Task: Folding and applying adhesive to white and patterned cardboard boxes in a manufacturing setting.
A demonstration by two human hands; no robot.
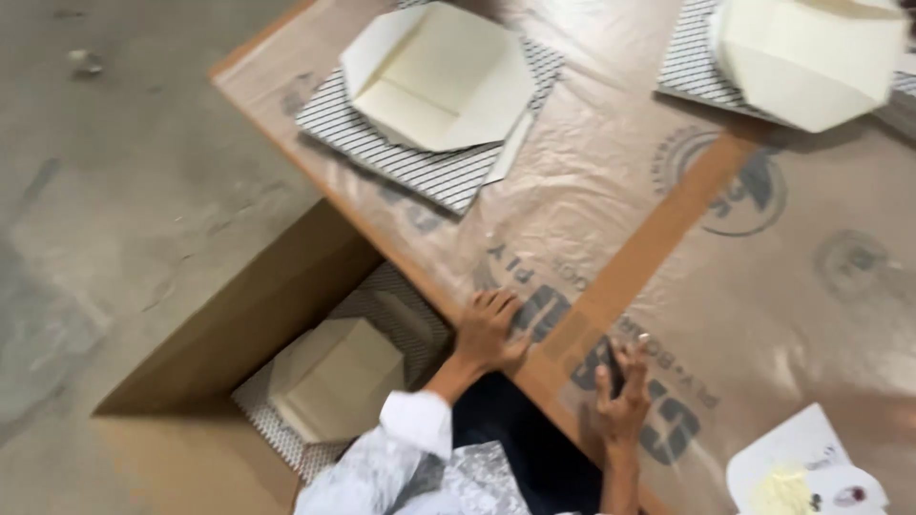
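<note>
My left hand (489, 329) rests flat on the edge of the table (611, 210), which is covered with printed cardboard under clear plastic film; its fingers are spread and hold nothing. My right hand (622, 399) lies on the table near the edge, curled around a small dark object (614, 367). A cream folded paper box (444, 81) sits on a striped sheet (401, 157) at the table's far left. Another cream folded box (806, 52) lies on a striped sheet at the far right.
A large open cardboard carton (239, 324) stands on the grey floor (114, 172) left of the table, holding a cream folded box (334, 377) on a striped sheet. A white card with a pale blob (797, 472) lies at the near right.
</note>
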